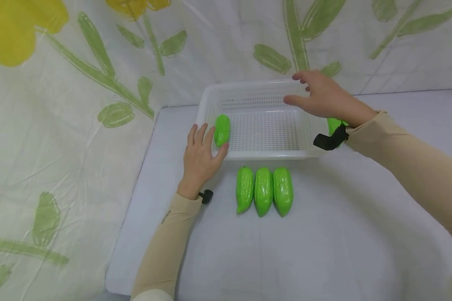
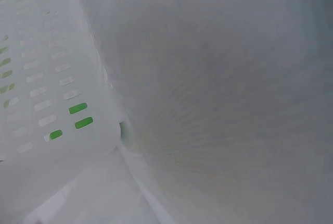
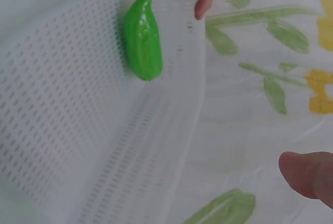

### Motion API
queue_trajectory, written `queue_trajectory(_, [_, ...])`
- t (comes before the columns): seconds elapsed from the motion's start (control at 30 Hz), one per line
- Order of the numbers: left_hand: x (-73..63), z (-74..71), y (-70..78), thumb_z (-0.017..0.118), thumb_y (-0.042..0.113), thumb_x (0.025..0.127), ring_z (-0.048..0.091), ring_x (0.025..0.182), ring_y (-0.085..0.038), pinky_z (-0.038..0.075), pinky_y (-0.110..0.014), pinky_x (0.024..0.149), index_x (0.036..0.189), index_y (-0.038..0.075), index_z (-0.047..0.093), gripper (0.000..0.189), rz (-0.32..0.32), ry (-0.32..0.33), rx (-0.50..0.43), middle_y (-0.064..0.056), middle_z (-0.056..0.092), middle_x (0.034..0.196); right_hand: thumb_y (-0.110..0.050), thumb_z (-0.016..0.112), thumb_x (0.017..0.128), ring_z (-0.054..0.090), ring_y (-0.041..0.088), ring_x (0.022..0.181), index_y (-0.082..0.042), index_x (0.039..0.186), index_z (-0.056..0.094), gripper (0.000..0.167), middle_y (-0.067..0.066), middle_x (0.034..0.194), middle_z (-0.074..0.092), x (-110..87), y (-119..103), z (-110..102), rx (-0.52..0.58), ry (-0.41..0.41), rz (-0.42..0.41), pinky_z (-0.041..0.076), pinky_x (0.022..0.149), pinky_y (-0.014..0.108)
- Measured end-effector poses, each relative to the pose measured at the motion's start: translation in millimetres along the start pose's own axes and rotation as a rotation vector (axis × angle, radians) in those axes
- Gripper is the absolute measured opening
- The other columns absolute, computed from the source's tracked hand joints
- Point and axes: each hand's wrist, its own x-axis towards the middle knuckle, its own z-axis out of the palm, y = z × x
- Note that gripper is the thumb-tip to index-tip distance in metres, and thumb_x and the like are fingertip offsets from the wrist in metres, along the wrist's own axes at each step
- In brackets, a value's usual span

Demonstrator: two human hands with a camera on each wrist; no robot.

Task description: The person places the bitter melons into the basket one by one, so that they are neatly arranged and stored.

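A white mesh basket (image 1: 265,155) stands on the table with one glossy green bitter melon (image 1: 222,130) lying at its left end, also seen in the right wrist view. My left hand (image 1: 201,161) rests at the basket's front left corner, fingers spread and holding nothing. Above the back right part of the basket hovers my right hand (image 1: 322,95), thumb and fingers apart with nothing between them. In front of the basket, three more green bitter melons (image 1: 263,191) lie side by side. Another green one (image 1: 334,125) is partly hidden behind the right wrist.
The basket stands on a pale table (image 1: 324,234). Behind and to the left hangs a white sheet (image 1: 79,138) printed with yellow flowers and green leaves. A black wrist camera mount (image 1: 329,140) juts from the right sleeve.
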Motion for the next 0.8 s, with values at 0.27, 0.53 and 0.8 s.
queue_trajectory(0.27, [-0.3, -0.3, -0.6, 0.053, 0.05, 0.101, 0.029, 0.154, -0.044, 0.045, -0.065, 0.111, 0.148, 0.003, 0.055, 0.066, -0.004, 0.006, -0.005, -0.022, 0.047, 0.157, -0.05, 0.055, 0.103, 0.045, 0.055, 0.138, 0.002, 0.162, 0.025, 0.084, 0.034, 0.16, 0.033, -9.6, 21.5, -6.8, -0.014, 0.019, 0.032, 0.038, 0.11, 0.07])
queue_trajectory(0.53, [0.2, -1.6, -1.2, 0.053, 0.049, 0.101, 0.029, 0.154, -0.044, 0.046, -0.065, 0.11, 0.148, 0.002, 0.054, 0.066, -0.001, 0.012, -0.006, -0.022, 0.047, 0.157, -0.051, 0.055, 0.103, 0.042, 0.058, 0.138, 0.001, 0.163, 0.023, 0.086, 0.035, 0.162, 0.029, -18.1, 34.5, -10.2, 0.02, 0.015, 0.06, 0.037, 0.109, 0.072])
queue_trajectory(0.8, [-0.7, 1.1, -1.4, 0.052, 0.05, 0.101, 0.03, 0.153, -0.044, 0.047, -0.065, 0.109, 0.147, 0.002, 0.055, 0.067, 0.003, 0.006, -0.001, -0.022, 0.047, 0.157, -0.051, 0.054, 0.103, 0.041, 0.058, 0.136, 0.003, 0.162, 0.024, 0.085, 0.037, 0.16, 0.03, -31.0, 52.5, -10.2, -0.009, 0.028, 0.088, 0.037, 0.106, 0.074])
